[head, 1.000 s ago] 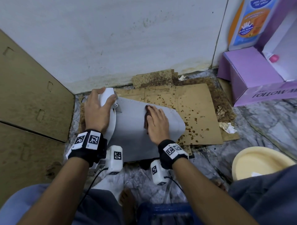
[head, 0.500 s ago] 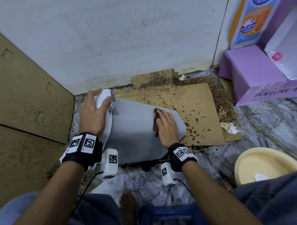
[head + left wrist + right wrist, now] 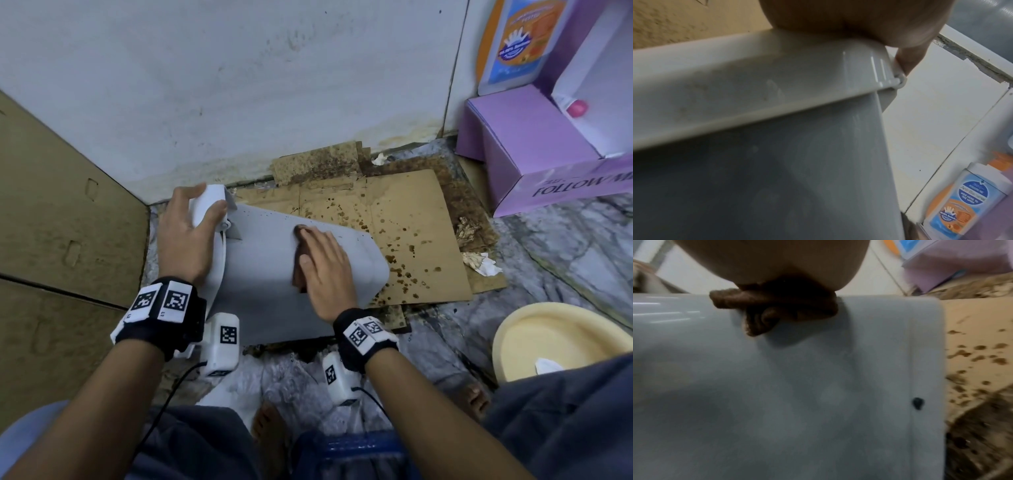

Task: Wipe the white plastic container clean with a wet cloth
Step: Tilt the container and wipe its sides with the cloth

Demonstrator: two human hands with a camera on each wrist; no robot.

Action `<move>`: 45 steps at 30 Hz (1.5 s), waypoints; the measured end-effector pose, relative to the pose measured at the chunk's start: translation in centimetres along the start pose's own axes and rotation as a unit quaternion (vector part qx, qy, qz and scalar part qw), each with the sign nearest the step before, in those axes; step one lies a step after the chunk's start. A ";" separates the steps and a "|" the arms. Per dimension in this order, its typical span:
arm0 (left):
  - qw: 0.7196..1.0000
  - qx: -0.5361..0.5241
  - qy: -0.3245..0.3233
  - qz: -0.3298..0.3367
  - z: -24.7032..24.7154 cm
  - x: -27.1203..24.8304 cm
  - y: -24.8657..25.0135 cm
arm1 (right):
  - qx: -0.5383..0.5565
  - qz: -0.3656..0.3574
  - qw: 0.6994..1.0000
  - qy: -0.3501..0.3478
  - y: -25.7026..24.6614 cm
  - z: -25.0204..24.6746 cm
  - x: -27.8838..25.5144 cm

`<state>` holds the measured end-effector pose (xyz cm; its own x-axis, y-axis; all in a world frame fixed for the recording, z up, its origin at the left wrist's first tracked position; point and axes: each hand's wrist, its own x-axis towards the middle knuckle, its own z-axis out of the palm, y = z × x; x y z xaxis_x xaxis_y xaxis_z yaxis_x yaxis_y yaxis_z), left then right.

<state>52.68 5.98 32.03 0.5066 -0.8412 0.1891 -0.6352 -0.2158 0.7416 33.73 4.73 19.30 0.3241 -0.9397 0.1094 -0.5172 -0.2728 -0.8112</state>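
Observation:
The white plastic container (image 3: 267, 274) lies on its side on stained cardboard, its lid end to the left. My left hand (image 3: 186, 236) grips the white lid (image 3: 205, 205), thumb curled over its near edge; the left wrist view shows the lid rim (image 3: 756, 91) and a fingertip (image 3: 906, 60) at its corner. My right hand (image 3: 325, 270) lies flat with straight fingers on a brown cloth (image 3: 298, 270), pressing it on the container's upper side. In the right wrist view the cloth (image 3: 772, 309) bunches under my palm on the grey-white wall (image 3: 797, 386), which has a dark spot (image 3: 917, 403).
Spotted brown cardboard (image 3: 404, 233) covers the floor under and right of the container. A white wall (image 3: 239, 85) stands close behind. Cardboard panels (image 3: 58, 222) lean at the left. A purple box (image 3: 534, 154) and a soap bottle (image 3: 513, 41) are at the right, a cream basin (image 3: 555, 339) near my knee.
My right hand slid the cloth rightwards along the container, then back a little toward the middle. My left hand kept its grip on the lid.

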 end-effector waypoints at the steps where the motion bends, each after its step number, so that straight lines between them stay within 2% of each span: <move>1: 1.000 -0.001 0.000 -0.001 0.0 0.0 -0.1 | -0.001 0.022 1.000 0.007 1.1 -0.3 0.0; 5: 1.000 -0.005 0.001 0.002 0.2 -0.1 -0.1 | -0.027 0.112 0.993 0.035 5.6 -2.4 0.0; 9: 1.000 -0.004 0.003 0.002 0.4 -0.1 0.1 | -0.025 0.173 0.984 0.038 7.0 -2.4 0.1; 11: 1.000 0.004 0.004 0.004 0.4 0.0 0.2 | -0.023 0.155 0.987 0.048 6.1 -1.5 0.1; 16: 1.000 0.006 -0.003 -0.002 0.3 0.3 0.3 | -0.009 0.053 0.998 0.032 1.5 -0.1 -0.1; 20: 1.000 -0.015 -0.001 -0.003 0.2 0.3 0.2 | 0.013 0.030 0.999 0.023 2.2 -0.2 0.2; 22: 1.000 -0.020 0.001 -0.002 0.2 0.3 0.1 | 0.011 0.053 0.998 0.027 4.1 -0.7 0.3; 25: 1.000 -0.024 0.004 -0.003 0.1 0.2 0.1 | -0.011 0.141 0.989 0.045 7.3 -1.7 0.6; 29: 1.000 -0.018 -0.002 -0.006 0.4 0.0 0.5 | -0.003 0.202 0.979 0.017 8.6 -2.5 1.3; 34: 1.000 -0.009 0.000 -0.005 0.3 -0.1 0.4 | -0.051 0.145 0.988 -0.012 6.1 -1.5 2.0; 40: 1.000 -0.026 -0.004 -0.015 0.1 -0.3 0.1 | 0.018 0.062 0.998 -0.001 0.0 -0.4 0.2; 43: 0.998 -0.057 -0.004 -0.030 -0.3 -0.3 -0.1 | 0.021 0.039 0.999 -0.010 1.1 -0.3 -0.3; 45: 0.997 -0.064 -0.017 -0.038 -0.5 -0.4 -0.1 | 0.018 0.064 0.998 -0.008 2.7 -0.7 -0.4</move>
<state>52.86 6.60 32.20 0.5294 -0.8413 0.1095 -0.5147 -0.2159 0.8298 31.66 4.20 17.53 0.2694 -0.9630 -0.0058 -0.5262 -0.1422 -0.8384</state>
